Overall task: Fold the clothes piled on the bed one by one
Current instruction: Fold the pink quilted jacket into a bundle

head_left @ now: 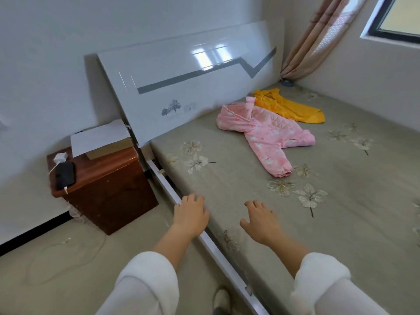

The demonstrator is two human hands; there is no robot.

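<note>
Both hands empty, reaching over the bed edge.
Left hand [191, 212] and right hand [261, 220] relaxed, holding nothing; pink quilted baby jacket [268, 130] and yellow garment [291, 106] well apart near white glossy headboard [181, 71]. Risk: overlapping pieces, both lift together.

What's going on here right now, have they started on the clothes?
A person reaches both hands over the near edge of the grey-green flower-patterned bed. The left hand and right hand have relaxed fingers and hold nothing. Near the white glossy headboard a pink quilted child's garment lies unfolded, with a crumpled yellow cloth garment just behind it. Neither is picked up yet.
</note>
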